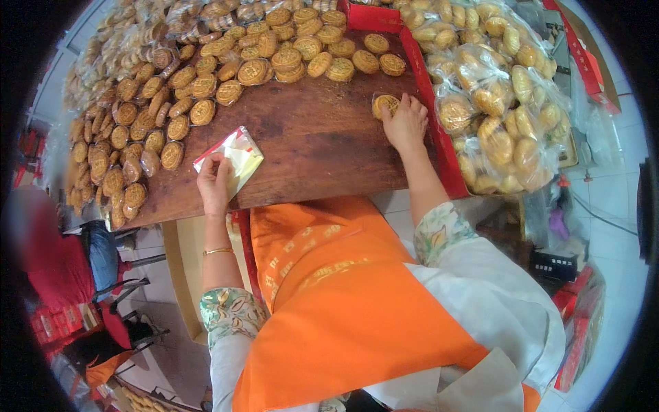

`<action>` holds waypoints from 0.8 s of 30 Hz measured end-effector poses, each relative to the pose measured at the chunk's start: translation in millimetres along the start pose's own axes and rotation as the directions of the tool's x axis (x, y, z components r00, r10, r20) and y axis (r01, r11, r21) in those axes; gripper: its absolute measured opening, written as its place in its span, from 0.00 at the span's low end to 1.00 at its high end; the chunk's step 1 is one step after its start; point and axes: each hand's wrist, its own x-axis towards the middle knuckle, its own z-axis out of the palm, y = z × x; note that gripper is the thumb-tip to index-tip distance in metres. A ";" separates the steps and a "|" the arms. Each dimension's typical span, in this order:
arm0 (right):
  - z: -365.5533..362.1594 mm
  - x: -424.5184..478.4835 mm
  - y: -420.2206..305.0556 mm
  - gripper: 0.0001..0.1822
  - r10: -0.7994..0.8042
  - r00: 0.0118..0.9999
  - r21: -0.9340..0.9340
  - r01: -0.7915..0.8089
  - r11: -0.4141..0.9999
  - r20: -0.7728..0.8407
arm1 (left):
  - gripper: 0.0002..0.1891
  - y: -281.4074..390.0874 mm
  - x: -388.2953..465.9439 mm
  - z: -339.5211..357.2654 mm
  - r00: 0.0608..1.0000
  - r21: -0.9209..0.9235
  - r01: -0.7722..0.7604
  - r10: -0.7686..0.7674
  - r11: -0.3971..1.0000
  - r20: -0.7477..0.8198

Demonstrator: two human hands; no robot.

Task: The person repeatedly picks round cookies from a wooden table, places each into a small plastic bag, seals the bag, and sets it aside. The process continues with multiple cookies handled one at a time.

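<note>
My left hand (213,181) pinches a printed plastic packet (242,153), white and yellow with a red edge, above the wooden tabletop (314,139). At the right, my right hand (406,123) has its fingers on a round mooncake (386,105) with a stamped top, lying in a clear tray on the wood. Thumb and fingers reach around its near right side. Beyond it, a few loose mooncakes (392,65) lie close to the red box wall. Many more stamped mooncakes (253,72) are heaped along the far and left sides of the table.
A red box edge (427,92) borders the table at right, with clear bags of round pastries (489,98) piled beyond. An open cardboard box (188,268) stands below the near edge. At far left is a person in red (62,268). My orange apron (350,309) meets the table.
</note>
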 end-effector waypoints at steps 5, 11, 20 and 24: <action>-11.3 15.3 3.8 0.35 0.015 0.951 0.180 -0.074 0.981 0.308 | 0.02 4.3 1.4 2.6 1.000 -0.002 0.011 -0.011 1.000 -0.009; -8.6 -12.5 -25.2 0.24 -0.451 0.892 0.499 0.383 0.778 0.019 | 0.03 -2.4 1.1 -0.7 0.999 0.052 -0.018 0.019 0.998 -0.029; -25.1 -36.7 -112.1 0.20 -0.681 0.732 0.641 0.539 0.547 -0.034 | 0.01 -5.5 1.5 3.9 0.997 -0.045 -0.030 0.027 0.999 -0.069; -5.8 -45.2 -168.6 0.21 -0.827 0.531 0.688 0.670 0.278 -0.183 | 0.00 4.6 5.5 1.2 0.999 -0.085 0.024 -0.026 0.996 -0.022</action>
